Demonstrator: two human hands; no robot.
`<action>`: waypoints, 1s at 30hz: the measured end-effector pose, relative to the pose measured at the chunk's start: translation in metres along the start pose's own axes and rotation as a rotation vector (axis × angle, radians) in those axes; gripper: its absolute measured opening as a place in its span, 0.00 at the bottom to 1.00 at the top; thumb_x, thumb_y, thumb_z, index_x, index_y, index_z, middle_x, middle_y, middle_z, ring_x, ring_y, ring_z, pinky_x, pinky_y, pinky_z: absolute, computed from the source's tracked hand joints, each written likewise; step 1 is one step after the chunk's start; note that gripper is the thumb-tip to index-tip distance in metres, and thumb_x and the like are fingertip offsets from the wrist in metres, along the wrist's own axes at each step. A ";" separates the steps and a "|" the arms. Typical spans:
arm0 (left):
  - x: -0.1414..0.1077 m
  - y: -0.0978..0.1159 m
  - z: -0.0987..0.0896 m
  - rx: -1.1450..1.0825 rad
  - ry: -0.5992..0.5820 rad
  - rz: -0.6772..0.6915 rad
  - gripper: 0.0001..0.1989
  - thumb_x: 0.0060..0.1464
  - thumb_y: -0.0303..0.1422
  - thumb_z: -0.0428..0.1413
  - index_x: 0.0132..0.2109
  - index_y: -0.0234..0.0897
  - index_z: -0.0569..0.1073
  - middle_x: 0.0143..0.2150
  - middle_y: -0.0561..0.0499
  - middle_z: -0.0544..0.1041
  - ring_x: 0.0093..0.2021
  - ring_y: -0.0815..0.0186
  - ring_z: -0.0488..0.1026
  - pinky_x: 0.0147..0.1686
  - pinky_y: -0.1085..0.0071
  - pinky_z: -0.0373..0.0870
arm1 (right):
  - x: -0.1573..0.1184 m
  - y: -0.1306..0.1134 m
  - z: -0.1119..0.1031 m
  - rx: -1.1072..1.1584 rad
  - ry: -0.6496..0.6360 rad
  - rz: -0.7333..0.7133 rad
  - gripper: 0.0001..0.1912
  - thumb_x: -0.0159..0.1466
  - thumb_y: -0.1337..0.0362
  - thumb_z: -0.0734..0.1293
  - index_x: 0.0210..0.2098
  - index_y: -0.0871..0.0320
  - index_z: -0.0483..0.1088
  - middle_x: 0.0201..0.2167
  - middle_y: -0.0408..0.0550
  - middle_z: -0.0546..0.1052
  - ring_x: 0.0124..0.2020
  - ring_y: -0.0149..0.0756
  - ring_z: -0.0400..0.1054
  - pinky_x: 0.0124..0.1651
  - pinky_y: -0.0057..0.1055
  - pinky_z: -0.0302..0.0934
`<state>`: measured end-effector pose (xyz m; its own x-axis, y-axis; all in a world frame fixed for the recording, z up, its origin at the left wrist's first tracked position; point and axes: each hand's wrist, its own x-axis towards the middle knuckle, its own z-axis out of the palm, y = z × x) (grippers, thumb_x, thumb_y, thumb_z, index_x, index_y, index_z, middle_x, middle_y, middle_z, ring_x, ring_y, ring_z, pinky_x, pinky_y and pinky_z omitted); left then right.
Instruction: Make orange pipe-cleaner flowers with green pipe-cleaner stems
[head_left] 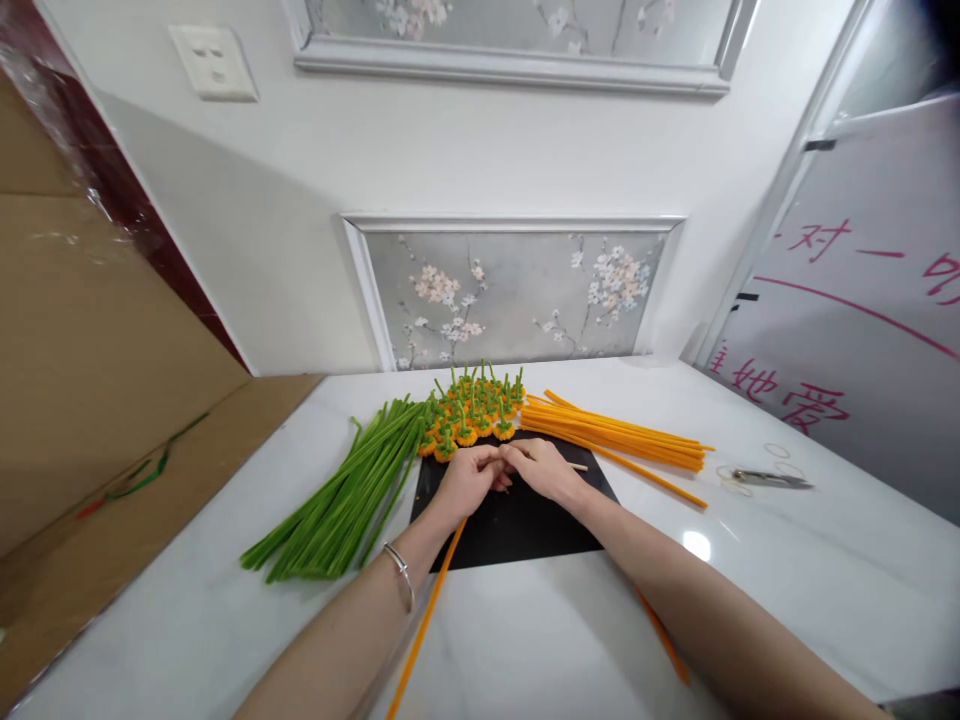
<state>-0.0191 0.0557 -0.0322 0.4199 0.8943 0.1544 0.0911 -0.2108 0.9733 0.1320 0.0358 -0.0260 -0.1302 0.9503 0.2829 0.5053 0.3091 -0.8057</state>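
Note:
Over a black mat (pixel 510 535), my left hand (pixel 469 482) and my right hand (pixel 541 468) meet at the fingertips, both pinched closed. An orange fuzzy stem (pixel 427 625) runs from under my left hand toward the front edge of the view. Another orange length (pixel 664 640) shows beneath my right forearm. A thin pale stick (pixel 576 466) pokes out beside my right hand. What lies between the fingertips is too small to make out. Just behind the hands stand several small orange pieces with green stems (pixel 465 432).
Green fuzzy stems (pixel 345 500) lie in a pile at the left, orange stems (pixel 615 432) in a bundle at the right. Scissors (pixel 772 480) rest farther right near thin loops. A wall backs the white table (pixel 750 570); cardboard (pixel 165 480) stands at the left.

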 end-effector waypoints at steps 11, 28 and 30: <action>-0.001 0.000 0.000 0.120 0.040 0.084 0.06 0.50 0.25 0.53 0.32 0.33 0.76 0.27 0.51 0.75 0.23 0.71 0.71 0.24 0.76 0.69 | 0.004 0.007 -0.010 0.233 -0.113 0.212 0.14 0.57 0.56 0.64 0.24 0.61 0.72 0.18 0.43 0.71 0.17 0.25 0.57 0.19 0.22 0.48; -0.008 0.016 -0.003 -0.030 -0.025 -0.058 0.15 0.52 0.41 0.56 0.27 0.33 0.67 0.20 0.57 0.65 0.15 0.79 0.53 0.16 0.79 0.46 | 0.002 0.006 -0.008 0.166 -0.008 -0.079 0.07 0.57 0.62 0.64 0.27 0.60 0.71 0.21 0.41 0.71 0.23 0.28 0.61 0.28 0.26 0.55; -0.009 0.015 -0.005 -0.066 -0.028 -0.092 0.17 0.52 0.43 0.55 0.27 0.34 0.64 0.20 0.58 0.63 0.15 0.80 0.51 0.16 0.79 0.43 | -0.001 0.003 -0.008 0.119 0.015 -0.112 0.05 0.58 0.65 0.64 0.30 0.59 0.72 0.22 0.41 0.71 0.24 0.29 0.62 0.29 0.26 0.57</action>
<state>-0.0258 0.0468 -0.0179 0.4377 0.8971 0.0603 0.0710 -0.1014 0.9923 0.1405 0.0360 -0.0244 -0.1667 0.9091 0.3817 0.3840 0.4164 -0.8241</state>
